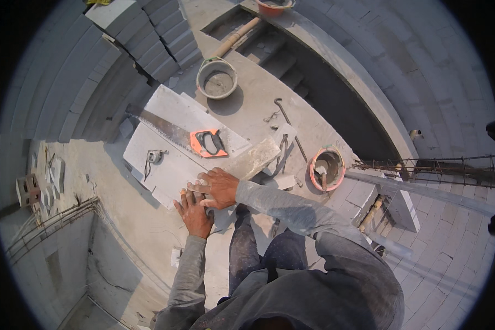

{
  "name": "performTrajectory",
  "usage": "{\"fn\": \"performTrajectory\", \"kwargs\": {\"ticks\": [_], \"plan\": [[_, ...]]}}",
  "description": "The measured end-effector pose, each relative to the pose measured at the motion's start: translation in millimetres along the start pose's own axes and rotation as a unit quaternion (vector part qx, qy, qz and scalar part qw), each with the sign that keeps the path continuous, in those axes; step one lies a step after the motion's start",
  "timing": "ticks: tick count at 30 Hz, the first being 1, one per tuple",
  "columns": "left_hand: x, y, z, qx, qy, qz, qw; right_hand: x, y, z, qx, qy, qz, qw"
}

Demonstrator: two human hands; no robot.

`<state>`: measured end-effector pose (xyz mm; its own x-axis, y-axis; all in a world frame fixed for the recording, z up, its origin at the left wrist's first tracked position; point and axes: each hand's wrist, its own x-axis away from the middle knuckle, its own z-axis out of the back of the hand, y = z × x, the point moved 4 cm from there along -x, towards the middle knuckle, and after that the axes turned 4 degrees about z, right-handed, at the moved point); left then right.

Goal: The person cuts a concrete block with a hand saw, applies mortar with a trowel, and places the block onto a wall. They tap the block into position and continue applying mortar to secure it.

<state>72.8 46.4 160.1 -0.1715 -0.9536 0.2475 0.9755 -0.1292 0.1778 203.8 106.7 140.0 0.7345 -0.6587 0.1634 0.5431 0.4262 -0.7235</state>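
My left hand (194, 216) lies with its fingers stretched over the near edge of a pale lightweight concrete block (140, 144). Beside it, the fingers of my right hand (220, 188) are spread at the same edge and touch or overlap the left fingertips. Neither hand visibly grips anything. On the pale blocks rests a handsaw (169, 130) with an orange and black handle, beyond my hands. To its left is a tape measure (155, 156) with a dark wrist strap. A rough greyish block piece (254, 158) lies just right of the saw handle.
A grey mortar bucket (236, 82) stands beyond the blocks; an orange one (312, 173) with a trowel stands right. Between them lie a hooked steel bar (292, 129) and pincers (283, 147). A stairwell (280, 63) drops behind. Stacked blocks (148, 47) rise far left.
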Motion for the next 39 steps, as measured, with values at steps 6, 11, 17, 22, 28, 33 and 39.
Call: {"fn": "performTrajectory", "kwargs": {"ticks": [6,11,17,22,28,33,39], "plan": [[104,-42,0,0.276,0.124,0.082,0.949,-13,7,-10,0.285,0.028,0.047,0.957],[165,-80,-72,0.689,-0.054,0.435,0.577,23,-11,-7,0.213,-0.059,0.029,0.975],[113,-16,-87,0.837,-0.115,0.411,0.343,185,-100,65,0.084,0.060,-0.135,0.986],[92,158,-69,0.862,-0.336,0.179,0.335,352,-149,93,-0.034,0.219,-0.382,0.897],[244,324,-122,0.491,-0.771,0.166,0.371,549,-167,74,0.047,0.446,-0.551,0.704],[312,452,-158,0.417,-0.837,0.187,0.302,698,-182,36,0.014,0.522,-0.660,0.541],[236,750,-167,0.560,-0.762,0.040,0.324,823,-189,-2,0.027,0.506,-0.707,0.493]]}}
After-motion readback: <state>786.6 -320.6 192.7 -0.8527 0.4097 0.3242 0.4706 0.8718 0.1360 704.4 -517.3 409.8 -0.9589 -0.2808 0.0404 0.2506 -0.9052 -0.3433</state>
